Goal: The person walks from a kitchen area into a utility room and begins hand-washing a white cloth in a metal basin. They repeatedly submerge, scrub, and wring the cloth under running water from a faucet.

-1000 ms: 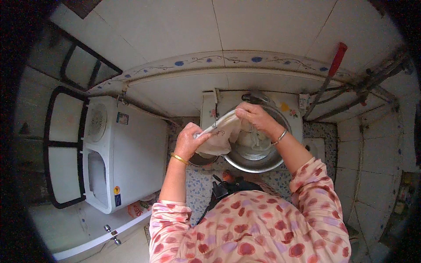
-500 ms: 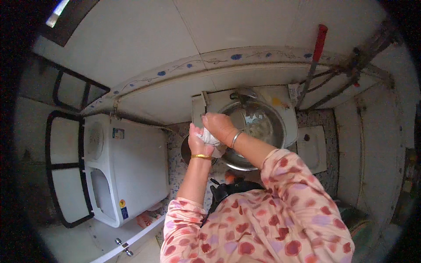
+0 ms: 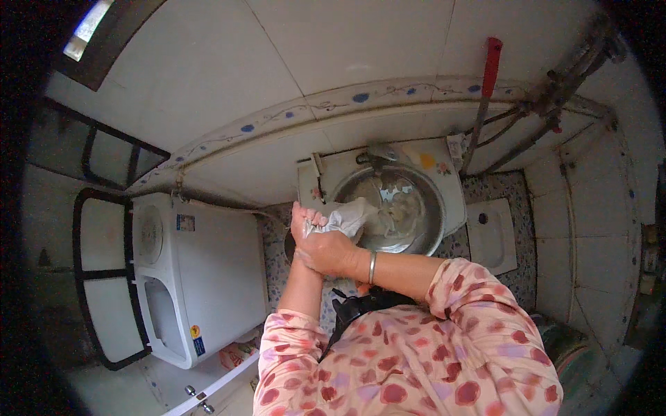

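Note:
My left hand (image 3: pixel 305 216) is closed on a wet white cloth (image 3: pixel 345 216), fingers bent over it. My right hand (image 3: pixel 329 251) grips the same cloth just below, pressed against my left hand and wrist; part of each hand's grip is hidden. The bunched cloth hangs out rightward over the rim area of a large metal basin (image 3: pixel 435 209). Clear water and a pale submerged heap (image 3: pixel 402 215) lie in the basin, which stands on a white tiled ledge (image 3: pixel 452 197) with a metal tap (image 3: pixel 378 157) at its back. A darker container is partly hidden behind my hands.
A white appliance (image 3: pixel 215 277) stands at left beside black-framed panels (image 3: pixel 107 236). Behind is a tiled wall (image 3: pixel 368 48) with a red-handled tool (image 3: pixel 491 62) and pipes (image 3: pixel 555 104). A squat toilet (image 3: pixel 492 236) lies at right.
A second ago the cloth was stretched between my raised hands. It is now bunched, and my right hand has moved down and left, across my left wrist. The view has shifted slightly.

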The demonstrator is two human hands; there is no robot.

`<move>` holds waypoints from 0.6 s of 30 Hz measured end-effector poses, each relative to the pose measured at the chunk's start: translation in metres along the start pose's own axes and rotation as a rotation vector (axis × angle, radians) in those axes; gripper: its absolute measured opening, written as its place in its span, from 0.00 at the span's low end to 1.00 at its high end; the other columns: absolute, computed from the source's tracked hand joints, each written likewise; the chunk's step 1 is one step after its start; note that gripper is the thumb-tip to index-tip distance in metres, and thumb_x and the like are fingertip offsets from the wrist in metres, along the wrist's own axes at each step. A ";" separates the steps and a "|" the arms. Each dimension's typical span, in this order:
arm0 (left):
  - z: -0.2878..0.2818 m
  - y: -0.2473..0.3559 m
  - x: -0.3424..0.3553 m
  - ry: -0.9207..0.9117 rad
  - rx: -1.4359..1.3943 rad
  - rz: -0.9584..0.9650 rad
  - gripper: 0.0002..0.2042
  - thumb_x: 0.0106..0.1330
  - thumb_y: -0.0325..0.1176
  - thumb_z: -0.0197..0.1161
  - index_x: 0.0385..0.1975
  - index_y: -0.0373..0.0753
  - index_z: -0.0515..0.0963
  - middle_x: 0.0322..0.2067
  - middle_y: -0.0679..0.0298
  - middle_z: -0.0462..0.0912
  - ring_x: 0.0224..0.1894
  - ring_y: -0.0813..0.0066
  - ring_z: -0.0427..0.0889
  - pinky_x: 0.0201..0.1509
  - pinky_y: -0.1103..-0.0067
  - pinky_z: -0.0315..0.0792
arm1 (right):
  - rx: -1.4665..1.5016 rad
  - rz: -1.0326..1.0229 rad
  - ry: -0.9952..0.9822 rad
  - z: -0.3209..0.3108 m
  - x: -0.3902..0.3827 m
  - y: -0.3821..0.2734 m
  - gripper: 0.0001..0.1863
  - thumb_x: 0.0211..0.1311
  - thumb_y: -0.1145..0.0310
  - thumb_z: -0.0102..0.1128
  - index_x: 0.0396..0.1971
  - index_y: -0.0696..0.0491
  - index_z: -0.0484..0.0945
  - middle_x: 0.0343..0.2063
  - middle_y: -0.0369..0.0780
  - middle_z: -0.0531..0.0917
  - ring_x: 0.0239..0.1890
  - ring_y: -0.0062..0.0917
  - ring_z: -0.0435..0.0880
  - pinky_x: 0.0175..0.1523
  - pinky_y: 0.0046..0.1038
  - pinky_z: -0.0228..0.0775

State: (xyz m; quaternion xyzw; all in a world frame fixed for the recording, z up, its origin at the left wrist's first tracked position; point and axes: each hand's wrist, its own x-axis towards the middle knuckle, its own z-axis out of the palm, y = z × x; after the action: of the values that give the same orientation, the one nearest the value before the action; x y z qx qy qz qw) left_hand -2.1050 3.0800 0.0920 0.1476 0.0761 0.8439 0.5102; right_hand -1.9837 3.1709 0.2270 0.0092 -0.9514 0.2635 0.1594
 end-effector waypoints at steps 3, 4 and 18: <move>0.114 -0.049 0.043 1.006 0.146 0.104 0.21 0.66 0.49 0.37 0.17 0.42 0.66 0.27 0.59 0.76 0.32 0.60 0.73 0.42 0.66 0.69 | 0.037 0.180 -0.092 0.022 0.005 0.052 0.08 0.47 0.67 0.50 0.26 0.55 0.73 0.27 0.44 0.79 0.25 0.37 0.79 0.29 0.36 0.71; 0.133 -0.049 0.045 0.963 0.179 0.101 0.21 0.66 0.49 0.37 0.16 0.42 0.65 0.27 0.59 0.75 0.32 0.61 0.73 0.42 0.66 0.69 | 0.055 0.248 -0.120 0.013 0.012 0.066 0.08 0.48 0.67 0.51 0.27 0.55 0.72 0.27 0.44 0.79 0.25 0.37 0.79 0.28 0.36 0.71; 0.154 0.015 0.005 0.279 1.678 -0.498 0.15 0.60 0.40 0.53 0.35 0.32 0.74 0.29 0.66 0.76 0.29 0.79 0.70 0.37 0.82 0.67 | 1.405 0.326 -0.131 -0.049 0.014 0.097 0.13 0.58 0.60 0.52 0.31 0.56 0.74 0.26 0.32 0.75 0.30 0.15 0.72 0.35 0.22 0.66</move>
State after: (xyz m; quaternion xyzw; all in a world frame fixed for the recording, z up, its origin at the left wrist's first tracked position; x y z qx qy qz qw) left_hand -2.0694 3.0745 0.2424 0.3481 0.7613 0.3847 0.3889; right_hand -1.9924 3.2801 0.2222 -0.0167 -0.5543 0.8320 0.0172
